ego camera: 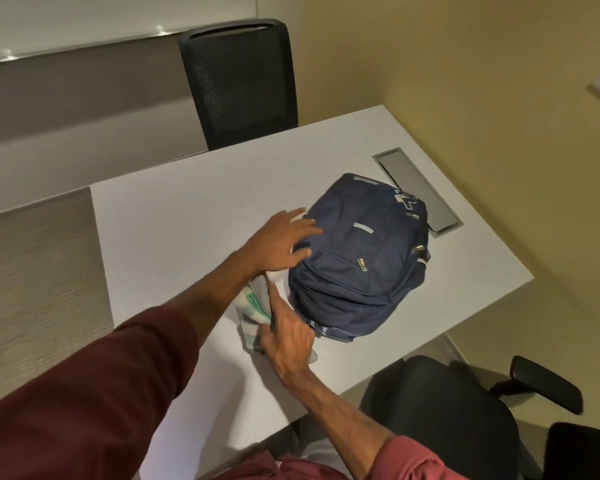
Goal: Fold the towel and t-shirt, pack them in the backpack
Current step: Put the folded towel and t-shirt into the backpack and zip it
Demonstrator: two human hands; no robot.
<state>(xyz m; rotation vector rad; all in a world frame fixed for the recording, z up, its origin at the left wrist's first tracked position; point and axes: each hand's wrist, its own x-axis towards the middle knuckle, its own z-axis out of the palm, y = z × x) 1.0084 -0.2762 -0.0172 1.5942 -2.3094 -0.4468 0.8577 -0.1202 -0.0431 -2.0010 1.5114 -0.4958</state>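
Towel (253, 308) (partly hidden) beside backpack (361, 265)

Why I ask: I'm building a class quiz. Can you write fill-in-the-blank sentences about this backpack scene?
1. The navy backpack lies on a ___ table.
2. The left hand touches the backpack's side with its fingers ___.
3. The right hand grips a folded towel with ___ stripes.
4. At the table's far side stands a black mesh-backed ___.

Missing words: white; spread; green; chair.
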